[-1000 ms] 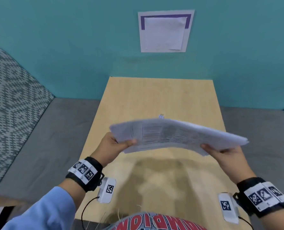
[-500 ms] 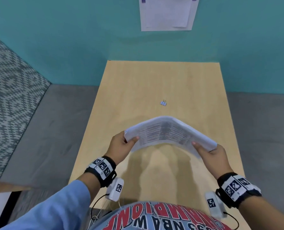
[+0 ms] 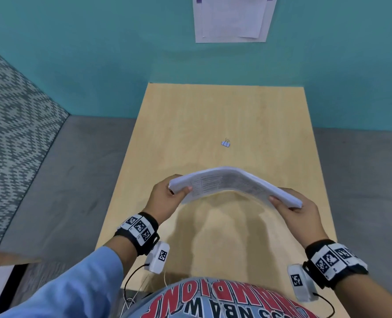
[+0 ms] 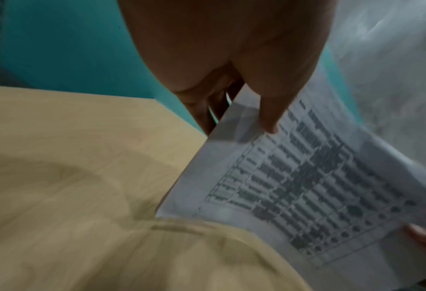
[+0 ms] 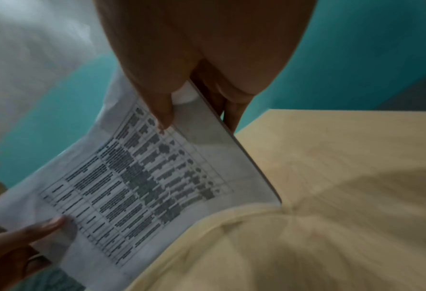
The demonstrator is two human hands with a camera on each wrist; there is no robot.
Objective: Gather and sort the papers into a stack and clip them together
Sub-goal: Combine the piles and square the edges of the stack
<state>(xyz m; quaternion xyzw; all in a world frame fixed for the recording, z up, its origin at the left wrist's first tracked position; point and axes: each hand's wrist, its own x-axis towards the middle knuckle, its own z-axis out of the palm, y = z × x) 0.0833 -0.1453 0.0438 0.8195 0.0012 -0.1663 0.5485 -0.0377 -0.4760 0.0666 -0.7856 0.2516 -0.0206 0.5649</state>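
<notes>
Head view: both hands point(image 3: 165, 198) point(image 3: 298, 214) pinching bowed paper stack point(image 3: 231, 182) ends above table point(image 3: 213, 111).

white papers point(image 3: 227, 182), tan table point(image 3: 213, 115), teal wall point(image 3: 98, 53)

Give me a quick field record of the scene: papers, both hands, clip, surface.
papers: white printed paper stack, gathered, bowed upward in the middle, bottom edge at the table
left hand: grips the stack's left end, thumb on the printed face
right hand: grips the stack's right end, thumb on top
clip: small silver binder clip, lying on the table beyond the stack, untouched
surface: light wooden table
clipped: not yet
</notes>
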